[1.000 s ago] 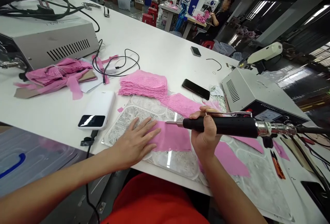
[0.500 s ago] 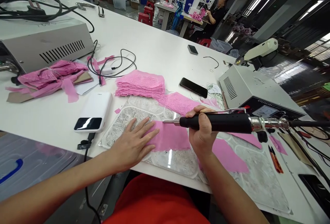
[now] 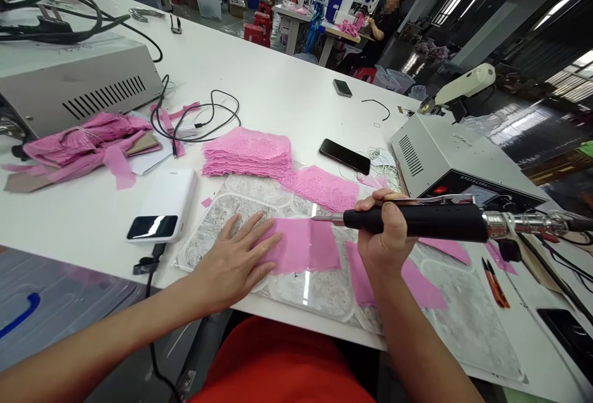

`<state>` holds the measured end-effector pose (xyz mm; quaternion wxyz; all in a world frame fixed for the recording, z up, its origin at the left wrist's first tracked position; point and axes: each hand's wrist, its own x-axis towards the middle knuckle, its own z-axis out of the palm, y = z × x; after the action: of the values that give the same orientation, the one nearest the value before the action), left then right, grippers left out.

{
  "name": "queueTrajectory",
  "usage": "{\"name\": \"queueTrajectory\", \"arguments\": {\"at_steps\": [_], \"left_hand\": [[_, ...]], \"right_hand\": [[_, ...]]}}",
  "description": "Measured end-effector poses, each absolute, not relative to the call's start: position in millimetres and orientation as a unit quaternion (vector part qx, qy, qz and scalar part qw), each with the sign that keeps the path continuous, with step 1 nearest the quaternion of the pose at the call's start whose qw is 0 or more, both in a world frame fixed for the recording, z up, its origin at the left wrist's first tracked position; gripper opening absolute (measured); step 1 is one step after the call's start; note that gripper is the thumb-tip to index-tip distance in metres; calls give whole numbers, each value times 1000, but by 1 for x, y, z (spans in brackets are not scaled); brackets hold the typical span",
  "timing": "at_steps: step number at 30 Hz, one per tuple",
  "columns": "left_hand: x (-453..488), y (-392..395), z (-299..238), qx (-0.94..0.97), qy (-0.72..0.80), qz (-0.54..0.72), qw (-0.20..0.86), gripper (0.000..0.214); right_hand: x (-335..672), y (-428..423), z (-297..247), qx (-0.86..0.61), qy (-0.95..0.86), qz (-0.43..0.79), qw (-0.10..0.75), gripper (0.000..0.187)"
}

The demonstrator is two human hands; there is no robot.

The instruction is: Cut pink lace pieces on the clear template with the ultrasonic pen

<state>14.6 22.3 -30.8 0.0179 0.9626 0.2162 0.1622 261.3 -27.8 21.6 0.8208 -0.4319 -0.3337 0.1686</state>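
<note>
A piece of pink fabric [image 3: 306, 245] lies flat on the clear-topped, marble-patterned board [image 3: 324, 298]. My left hand [image 3: 236, 258] rests on its left end, fingers spread. My right hand [image 3: 386, 230] is wrapped round a black ultrasonic cutter [image 3: 421, 220], thumb on top. The cutter's pointed metal tip is at the fabric's upper edge; whether it touches is hard to tell. Another pink piece [image 3: 421, 285] lies partly behind my right wrist. Beyond the board's middle sits a stack of pink lace pieces [image 3: 248, 152], with one lace piece [image 3: 327, 188] spread beside it.
A white power bank [image 3: 164, 205] stands left of the board. Grey boxes stand at left [image 3: 88, 78] and right [image 3: 456, 152]. A phone [image 3: 345, 156], looped black cable [image 3: 213, 112] and orange-handled snips [image 3: 496, 285] lie on the table. A person [image 3: 382, 26] sits at a distant sewing machine.
My right hand has moved right with the cutter, its tip sliding along the fabric's upper edge. My left hand stays on the fabric. The view has shifted slightly.
</note>
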Motion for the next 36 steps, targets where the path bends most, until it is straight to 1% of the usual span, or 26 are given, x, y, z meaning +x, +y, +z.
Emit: {"name": "queueTrajectory", "arguments": {"at_steps": [10,14,20,27,36], "left_hand": [[15,24,-33,962,211,174,8,43],[14,25,-34,961,205,187,12,43],[15,26,-35,960,200,194,0,43],[15,27,-33,960,194,203,8,45],[15,27,-31,961,193,199,-15,44]], "right_hand": [[258,-23,19,-440,-347,157,813,8],[261,-23,26,-439,-340,153,818,7],[283,-37,40,-455,-307,96,830,7],[292,-53,30,-462,-283,111,833,11],[294,-50,28,-451,-290,113,837,9]]}}
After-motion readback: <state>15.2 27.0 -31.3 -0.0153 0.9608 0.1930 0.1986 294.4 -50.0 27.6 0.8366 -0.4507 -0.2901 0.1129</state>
